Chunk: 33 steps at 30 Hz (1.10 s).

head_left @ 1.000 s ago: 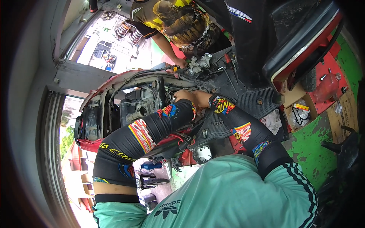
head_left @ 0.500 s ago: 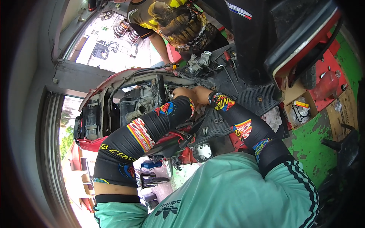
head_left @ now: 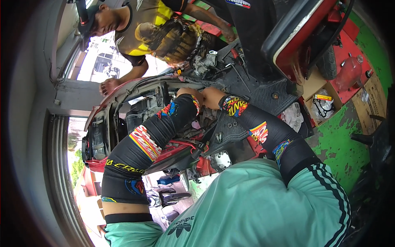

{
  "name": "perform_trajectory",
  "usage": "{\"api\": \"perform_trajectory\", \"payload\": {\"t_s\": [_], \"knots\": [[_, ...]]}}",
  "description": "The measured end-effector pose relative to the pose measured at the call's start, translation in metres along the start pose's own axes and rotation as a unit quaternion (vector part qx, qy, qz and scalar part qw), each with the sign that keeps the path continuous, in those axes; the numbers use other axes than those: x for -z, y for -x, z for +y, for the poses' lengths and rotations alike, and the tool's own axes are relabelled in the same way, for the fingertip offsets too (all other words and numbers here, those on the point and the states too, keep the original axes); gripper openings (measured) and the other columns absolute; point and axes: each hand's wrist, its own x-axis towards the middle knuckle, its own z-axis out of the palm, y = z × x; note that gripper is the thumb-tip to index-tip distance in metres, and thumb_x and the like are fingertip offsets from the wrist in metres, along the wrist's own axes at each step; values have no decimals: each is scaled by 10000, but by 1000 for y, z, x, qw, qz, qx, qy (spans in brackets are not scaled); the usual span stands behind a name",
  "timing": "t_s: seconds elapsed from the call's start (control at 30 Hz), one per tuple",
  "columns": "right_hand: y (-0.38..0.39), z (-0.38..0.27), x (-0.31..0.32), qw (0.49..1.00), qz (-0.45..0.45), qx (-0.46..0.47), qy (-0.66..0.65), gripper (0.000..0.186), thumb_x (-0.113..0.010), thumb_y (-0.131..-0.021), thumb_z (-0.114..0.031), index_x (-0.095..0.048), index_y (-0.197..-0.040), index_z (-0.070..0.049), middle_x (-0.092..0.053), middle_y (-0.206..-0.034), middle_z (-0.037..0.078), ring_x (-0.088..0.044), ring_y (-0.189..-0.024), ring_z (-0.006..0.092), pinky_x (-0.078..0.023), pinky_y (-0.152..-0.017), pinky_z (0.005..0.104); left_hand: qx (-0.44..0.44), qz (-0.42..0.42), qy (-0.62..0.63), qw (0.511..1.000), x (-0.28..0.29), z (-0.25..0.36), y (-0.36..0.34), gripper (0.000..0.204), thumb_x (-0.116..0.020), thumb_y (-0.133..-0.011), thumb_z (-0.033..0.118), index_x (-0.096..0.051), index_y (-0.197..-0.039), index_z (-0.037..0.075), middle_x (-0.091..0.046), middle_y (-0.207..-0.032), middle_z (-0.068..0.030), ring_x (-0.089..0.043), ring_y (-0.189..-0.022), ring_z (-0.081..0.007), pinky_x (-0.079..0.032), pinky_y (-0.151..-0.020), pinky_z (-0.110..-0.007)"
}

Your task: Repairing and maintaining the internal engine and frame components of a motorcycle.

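Note:
Both my hands are inside the opened middle of a red motor scooter [head_left: 110,95], side by side and almost touching. My left hand [head_left: 191,93] looks curled, its fingertips turned down out of sight. My right hand [head_left: 212,99] is bent inward beside it, fingers curled toward the same spot. Whatever they grip is hidden beneath them. Left of my hands lies the exposed engine area [head_left: 142,110], grimy and grey. Just right of them is the black ribbed footboard [head_left: 259,99], with small round metal pieces [head_left: 233,124] on its near part.
A grey metal engine part [head_left: 204,65] and hand tools [head_left: 239,70] rest on the scooter's far side. Across it a co-worker [head_left: 164,39] leans in, one hand at the red panel. At right stand a cardboard box [head_left: 334,99] with bagged parts and a red container [head_left: 349,71].
My hands have shifted slightly left and up in the picture, still close together. The co-worker has come further into view, and one of their hands now shows by the red panel.

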Motion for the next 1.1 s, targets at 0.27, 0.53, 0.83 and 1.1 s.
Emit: {"api": "perform_trajectory", "payload": {"t_s": [0.27,0.53,0.83,1.1], "knots": [[-5,-1,2,987,-78,-110,-87,280,-630,-921,-262,-729,-1036,-27,-737,-776,121,-721,-665,210,-565,-629,357,-30,52,-14,998,-9,-3,0,306,-537,-969,256,-672,-1224,155,-700,-1198,-123,-669,-1116,-319,-550,-883,-432],[-9,-2,1,987,-105,-88,-83,254,-625,-937,-169,-698,-1117,-5,-735,-761,108,-722,-648,187,-565,-605,339,-16,-1,-14,1000,-8,-4,-9,393,-693,-884,243,-671,-1269,164,-650,-1311,-111,-643,-1176,-313,-558,-888,-436],[-9,-6,6,963,-157,-136,-170,307,-536,-982,-254,-665,-1079,8,-737,-756,112,-727,-630,184,-596,-543,321,-6,25,-2,1000,-5,-3,-2,341,-666,-889,193,-700,-1226,162,-670,-1283,-98,-673,-1126,-303,-570,-855,-428],[-10,-2,3,959,-152,-164,-171,305,-550,-985,-197,-666,-1235,-66,-732,-763,77,-716,-612,171,-577,-541,306,-13,-9,-46,999,7,-11,-8,309,-658,-907,232,-723,-1171,83,-695,-1229,-117,-678,-1114,-318,-569,-860,-453]]}}
